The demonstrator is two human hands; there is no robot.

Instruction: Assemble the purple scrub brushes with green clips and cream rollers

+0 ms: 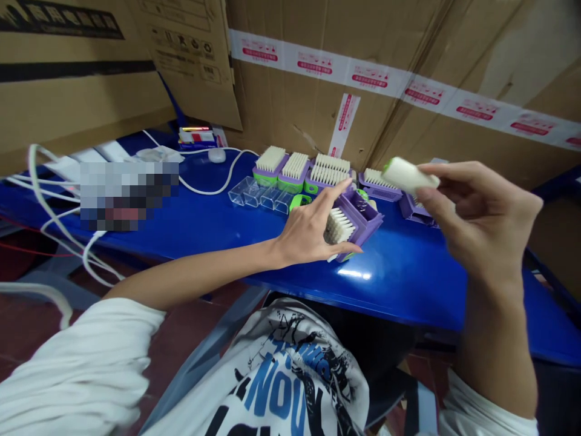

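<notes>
My left hand (306, 233) reaches over the table with thumb and index finger spread around a purple-and-green box (367, 224), gripping it at a tilt. White bristle-like rows (341, 226) fill one part of this box, and an open purple compartment lies beside them. My other fingers are partly hidden. Raised at the right, my right hand (483, 218) pinches a white, tapered tube-like piece (407, 174) with a green end between thumb and fingers. It is slightly blurred and held above the table, apart from the box.
Several purple-and-green boxes with white bristle-like rows (294, 166) line the back of the blue table (281, 257). Near them lies a clear plastic divided tray (261, 195). White cables (204, 192) and a small white case (216, 155) lie leftward. Cardboard (290, 97) stands behind.
</notes>
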